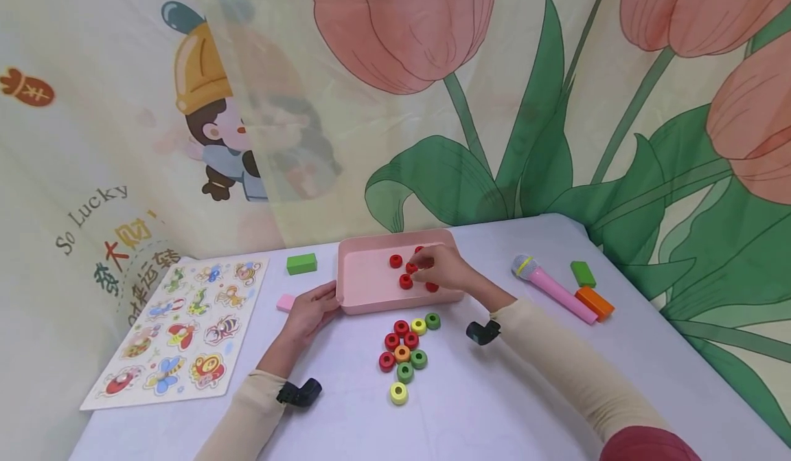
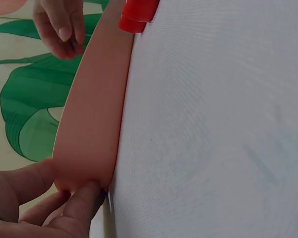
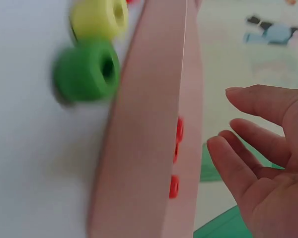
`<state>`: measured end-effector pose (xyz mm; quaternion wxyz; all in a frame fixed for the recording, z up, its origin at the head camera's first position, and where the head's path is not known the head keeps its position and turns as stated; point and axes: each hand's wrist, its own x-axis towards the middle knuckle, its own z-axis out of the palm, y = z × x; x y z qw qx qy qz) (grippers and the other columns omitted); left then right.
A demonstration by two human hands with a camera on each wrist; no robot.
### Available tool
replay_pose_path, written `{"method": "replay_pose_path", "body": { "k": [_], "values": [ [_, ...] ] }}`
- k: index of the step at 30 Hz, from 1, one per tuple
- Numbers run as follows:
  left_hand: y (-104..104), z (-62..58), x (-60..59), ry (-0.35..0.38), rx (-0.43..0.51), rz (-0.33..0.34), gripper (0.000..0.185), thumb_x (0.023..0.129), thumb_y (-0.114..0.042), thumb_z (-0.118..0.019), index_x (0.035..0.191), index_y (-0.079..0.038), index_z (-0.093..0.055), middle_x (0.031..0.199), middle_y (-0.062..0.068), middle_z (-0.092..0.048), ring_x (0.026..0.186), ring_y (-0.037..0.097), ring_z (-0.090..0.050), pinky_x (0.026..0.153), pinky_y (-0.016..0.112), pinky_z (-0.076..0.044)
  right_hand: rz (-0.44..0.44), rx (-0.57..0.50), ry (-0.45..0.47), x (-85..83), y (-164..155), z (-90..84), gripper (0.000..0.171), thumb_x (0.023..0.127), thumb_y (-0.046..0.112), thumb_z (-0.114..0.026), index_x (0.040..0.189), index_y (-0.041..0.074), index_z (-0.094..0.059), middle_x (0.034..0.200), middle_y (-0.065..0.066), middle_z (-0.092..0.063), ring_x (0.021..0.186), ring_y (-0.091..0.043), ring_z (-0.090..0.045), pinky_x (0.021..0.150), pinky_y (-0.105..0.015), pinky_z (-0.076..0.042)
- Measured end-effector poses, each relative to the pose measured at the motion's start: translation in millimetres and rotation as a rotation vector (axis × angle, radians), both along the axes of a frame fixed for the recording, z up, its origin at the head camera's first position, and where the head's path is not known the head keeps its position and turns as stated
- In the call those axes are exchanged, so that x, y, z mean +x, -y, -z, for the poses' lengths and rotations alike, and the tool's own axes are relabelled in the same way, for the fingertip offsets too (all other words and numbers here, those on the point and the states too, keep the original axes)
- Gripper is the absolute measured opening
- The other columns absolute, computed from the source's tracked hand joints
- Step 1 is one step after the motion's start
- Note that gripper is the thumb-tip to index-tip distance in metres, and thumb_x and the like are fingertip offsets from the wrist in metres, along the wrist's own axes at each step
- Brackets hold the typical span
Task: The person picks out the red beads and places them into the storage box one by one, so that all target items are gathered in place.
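A shallow pink tray (image 1: 367, 275) lies on the table with several red ring-shaped beads (image 1: 405, 282) inside, toward its right half. My left hand (image 1: 311, 312) grips the tray's near left corner, thumb at the rim and fingers low on the wall, as the left wrist view shows. Over the beads hovers my right hand (image 1: 443, 267); in the right wrist view its fingers (image 3: 233, 163) are spread, with nothing between them. In front of the tray lie red (image 1: 386, 361), green (image 1: 419, 358) and yellow (image 1: 398, 393) beads and one orange bead (image 1: 402, 353).
A sheet of insect pictures (image 1: 185, 330) lies at the left. Green (image 1: 301, 264) and pink (image 1: 285, 303) blocks are near the tray's left side. To the right are a pink toy microphone (image 1: 556, 289), a green block (image 1: 583, 274) and an orange block (image 1: 595, 303). A printed curtain (image 1: 383, 138) hangs behind.
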<state>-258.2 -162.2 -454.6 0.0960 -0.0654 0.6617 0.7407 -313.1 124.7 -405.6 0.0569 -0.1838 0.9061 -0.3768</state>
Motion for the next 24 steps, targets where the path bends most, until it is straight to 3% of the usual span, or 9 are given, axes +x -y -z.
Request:
{"method": "replay_pose_path", "body": {
  "k": [6,11,16,24],
  "values": [
    [0.0,1.2,-1.5,-0.030,0.033,0.015,0.051,0.095,0.011,-0.051,0.145,0.012,-0.036,0.146,0.030,-0.038,0.133,0.038,-0.041,0.106,0.042,-0.041,-0.066,-0.104,0.087,48.7,-10.8,5.0,0.027,0.085,0.011,-0.078,0.110,0.004,-0.073,0.099,-0.003,-0.070,0.091,-0.018,-0.062,0.081,-0.027,-0.057],
    [-0.4,-1.0,-1.3,-0.018,0.020,0.008,0.052,0.095,0.009,-0.053,0.145,0.010,-0.037,0.146,0.030,-0.039,0.133,0.038,-0.042,0.105,0.041,-0.042,-0.123,-0.114,0.153,76.2,-13.6,17.5,0.024,0.085,0.010,-0.078,0.107,0.005,-0.073,0.097,0.000,-0.069,0.090,-0.017,-0.063,0.082,-0.029,-0.057],
    [0.9,-1.6,-2.0,-0.009,0.036,0.007,0.052,0.096,0.010,-0.052,0.145,0.011,-0.036,0.147,0.030,-0.038,0.133,0.038,-0.042,0.105,0.041,-0.041,-0.162,-0.058,0.123,89.6,-10.3,32.5,0.023,0.084,0.009,-0.078,0.106,0.008,-0.074,0.098,0.002,-0.069,0.092,-0.015,-0.064,0.082,-0.029,-0.057],
    [0.6,0.7,-2.5,-0.003,0.021,0.003,0.053,0.095,0.008,-0.054,0.145,0.009,-0.038,0.146,0.029,-0.040,0.133,0.037,-0.042,0.105,0.041,-0.041,-0.145,-0.040,0.091,93.2,1.9,41.0,0.026,0.084,0.008,-0.078,0.109,0.008,-0.073,0.100,0.003,-0.066,0.092,-0.016,-0.061,0.080,-0.026,-0.057]
  ]
}}
